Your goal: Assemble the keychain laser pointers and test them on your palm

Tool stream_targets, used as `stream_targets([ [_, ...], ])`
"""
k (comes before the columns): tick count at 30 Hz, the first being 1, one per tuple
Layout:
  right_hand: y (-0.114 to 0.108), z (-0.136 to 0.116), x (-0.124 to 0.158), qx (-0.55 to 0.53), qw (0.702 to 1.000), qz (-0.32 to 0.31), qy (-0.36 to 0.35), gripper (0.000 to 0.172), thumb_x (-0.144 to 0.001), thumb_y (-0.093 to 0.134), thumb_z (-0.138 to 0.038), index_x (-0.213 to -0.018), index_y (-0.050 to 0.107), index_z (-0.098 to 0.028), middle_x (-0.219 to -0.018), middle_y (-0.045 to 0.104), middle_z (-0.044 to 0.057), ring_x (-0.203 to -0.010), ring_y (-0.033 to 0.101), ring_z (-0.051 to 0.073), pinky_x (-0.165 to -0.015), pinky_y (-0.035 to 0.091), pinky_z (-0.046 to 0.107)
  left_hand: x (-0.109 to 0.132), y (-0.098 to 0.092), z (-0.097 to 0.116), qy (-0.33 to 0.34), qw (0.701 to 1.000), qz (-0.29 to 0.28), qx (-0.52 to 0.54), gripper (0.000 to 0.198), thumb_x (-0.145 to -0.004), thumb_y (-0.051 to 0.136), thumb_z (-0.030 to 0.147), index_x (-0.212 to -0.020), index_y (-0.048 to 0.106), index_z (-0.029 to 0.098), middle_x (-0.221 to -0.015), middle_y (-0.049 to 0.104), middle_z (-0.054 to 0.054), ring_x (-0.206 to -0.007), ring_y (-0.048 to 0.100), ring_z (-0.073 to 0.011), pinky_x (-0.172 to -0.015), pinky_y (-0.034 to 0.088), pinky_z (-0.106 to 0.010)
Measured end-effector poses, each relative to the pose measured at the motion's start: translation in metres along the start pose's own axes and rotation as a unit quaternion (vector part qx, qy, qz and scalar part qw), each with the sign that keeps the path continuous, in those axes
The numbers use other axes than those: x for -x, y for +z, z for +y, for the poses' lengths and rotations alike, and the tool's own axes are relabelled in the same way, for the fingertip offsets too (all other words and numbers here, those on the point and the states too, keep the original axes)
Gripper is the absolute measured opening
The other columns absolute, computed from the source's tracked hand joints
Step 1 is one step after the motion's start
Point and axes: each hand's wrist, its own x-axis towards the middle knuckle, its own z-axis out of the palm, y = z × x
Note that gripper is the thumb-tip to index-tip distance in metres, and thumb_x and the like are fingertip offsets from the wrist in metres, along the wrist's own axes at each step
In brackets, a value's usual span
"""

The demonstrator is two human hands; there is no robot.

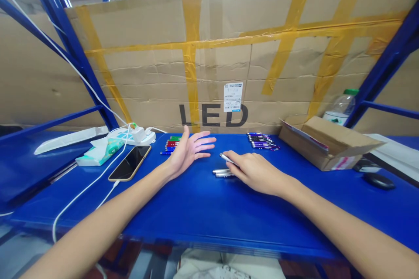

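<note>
My right hand point(253, 170) pinches a silver pen-like metal tube point(224, 156) between thumb and fingers, its far end sticking out to the left. Just under that hand, more silver tubes point(222, 173) lie side by side on the blue tabletop point(203, 213), partly hidden by my fingers. My left hand point(188, 152) is open and holds nothing, its fingers spread and pointing right. Behind and beside it lie green, red and blue pen-like tubes point(172, 144), partly covered by the hand. At the back right is a row of blue, black and purple tubes point(261, 140), some with clips on their ends.
On the left are a phone point(131, 163) with a white cable, a tissue pack point(100, 152) and a power strip point(139, 135). An open cardboard box point(324, 144), a bottle point(340, 107) and a black mouse point(379, 180) stand right. Large taped cardboard point(147, 78) walls the back.
</note>
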Motion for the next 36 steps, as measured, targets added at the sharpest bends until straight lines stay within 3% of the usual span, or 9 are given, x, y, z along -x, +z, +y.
stream_targets([
  [8,-0.002,-0.0023,0.0018,-0.04,0.998,-0.007,-0.041,0.033,-0.115,0.039,-0.033,-0.138,0.059,-0.022,-0.097,0.079,0.008,-0.084,0.075,0.026,-0.07,0.039,0.031,0.002,0.0044,0.0004,-0.011,1.0,0.009,0.0,0.084,-0.105,0.026,0.08,-0.149,0.059,0.017,-0.154,0.062,-0.021,-0.141,0.06,-0.0366,-0.106,0.052,-0.045],
  [24,-0.0024,-0.003,0.0005,-0.032,0.998,0.043,0.019,0.028,-0.116,0.034,-0.035,-0.132,0.051,-0.021,-0.085,0.075,0.004,-0.072,0.07,0.024,-0.062,0.031,0.03,0.0012,0.0038,-0.0006,-0.009,1.0,0.006,-0.008,0.086,-0.103,0.024,0.083,-0.145,0.063,0.018,-0.156,0.061,-0.02,-0.139,0.06,-0.0368,-0.107,0.051,-0.047],
  [36,0.001,-0.0017,0.0008,-0.027,0.999,0.023,-0.036,0.029,-0.114,0.041,-0.032,-0.131,0.062,-0.021,-0.098,0.08,0.008,-0.083,0.075,0.024,-0.071,0.038,0.031,-0.0005,-0.0006,-0.0006,0.012,1.0,0.017,-0.002,0.084,-0.104,0.03,0.081,-0.145,0.063,0.016,-0.151,0.065,-0.02,-0.136,0.062,-0.0353,-0.1,0.056,-0.041],
])
